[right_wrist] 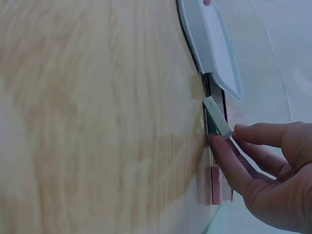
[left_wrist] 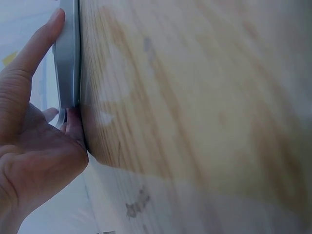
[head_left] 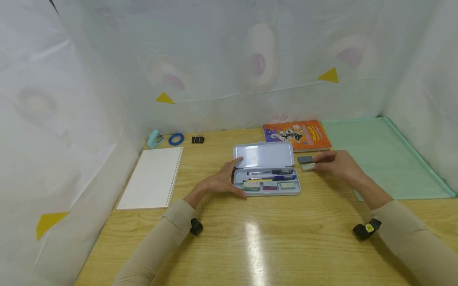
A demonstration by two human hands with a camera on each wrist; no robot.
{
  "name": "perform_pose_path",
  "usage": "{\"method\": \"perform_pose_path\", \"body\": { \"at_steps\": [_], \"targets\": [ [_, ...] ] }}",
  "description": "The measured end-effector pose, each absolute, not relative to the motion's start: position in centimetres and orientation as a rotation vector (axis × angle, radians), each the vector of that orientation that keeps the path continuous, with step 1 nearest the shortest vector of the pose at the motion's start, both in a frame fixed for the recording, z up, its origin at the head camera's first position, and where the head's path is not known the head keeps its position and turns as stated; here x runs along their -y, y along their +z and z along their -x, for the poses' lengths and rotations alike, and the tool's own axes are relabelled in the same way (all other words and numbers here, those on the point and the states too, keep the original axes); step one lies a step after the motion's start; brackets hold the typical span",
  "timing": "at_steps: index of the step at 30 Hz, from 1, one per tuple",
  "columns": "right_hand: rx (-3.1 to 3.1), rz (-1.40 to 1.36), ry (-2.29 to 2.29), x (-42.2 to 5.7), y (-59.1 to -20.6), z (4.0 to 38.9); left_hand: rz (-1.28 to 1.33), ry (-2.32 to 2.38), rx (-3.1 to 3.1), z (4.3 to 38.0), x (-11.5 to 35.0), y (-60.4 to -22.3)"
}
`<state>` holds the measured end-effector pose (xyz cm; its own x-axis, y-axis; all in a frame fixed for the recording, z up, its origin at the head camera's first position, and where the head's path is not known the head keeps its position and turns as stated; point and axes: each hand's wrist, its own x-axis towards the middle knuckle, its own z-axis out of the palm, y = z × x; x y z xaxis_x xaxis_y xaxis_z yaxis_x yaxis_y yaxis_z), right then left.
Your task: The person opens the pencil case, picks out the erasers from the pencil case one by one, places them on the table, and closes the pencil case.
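Lower half of head view: sleeves, table. Left hand spans the left end of the case at mid-frame, thumb along its front, a finger at the lid.

Right hand, right of centre, grip narrow: fingertips pinch the green eraser by its right end. Eraser lies left of the grip, just beyond the case's right edge; long axis roughly left-right in head view, slanted in right wrist view. Whether its far end touches the table, cannot tell. Right hand is the nearer one; case lies left of it.

Case open, lid tipped back. Front row: left block, middle block, right block. Behind them: pencil, blue pen, black pen.

Grey eraser just behind the green one. Pink block near the right fingers, lower in right wrist view.

Farther: pad left, mat right, book behind the case; clip, tape, stapler upper left of the table.
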<state>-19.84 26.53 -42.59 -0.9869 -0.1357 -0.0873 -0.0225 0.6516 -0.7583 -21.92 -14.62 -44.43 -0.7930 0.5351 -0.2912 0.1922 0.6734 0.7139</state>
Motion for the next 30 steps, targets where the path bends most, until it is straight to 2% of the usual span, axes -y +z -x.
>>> {"method": "perform_pose_path", "body": {
  "at_steps": [8,18,30],
  "targets": [
    [-2.669,0.135,-1.324,-27.3,-41.8,18.9,-0.56,0.959,-2.406,21.7,14.7,-44.3],
    [-2.627,0.564,-1.324,-23.5,-41.8,17.7,-0.567,0.949,-2.402,22.1,14.5,-44.5],
    [-2.649,0.771,-1.156,-20.9,-42.5,16.5,-0.578,0.937,-2.405,21.8,14.6,-44.2]
  ]
}}
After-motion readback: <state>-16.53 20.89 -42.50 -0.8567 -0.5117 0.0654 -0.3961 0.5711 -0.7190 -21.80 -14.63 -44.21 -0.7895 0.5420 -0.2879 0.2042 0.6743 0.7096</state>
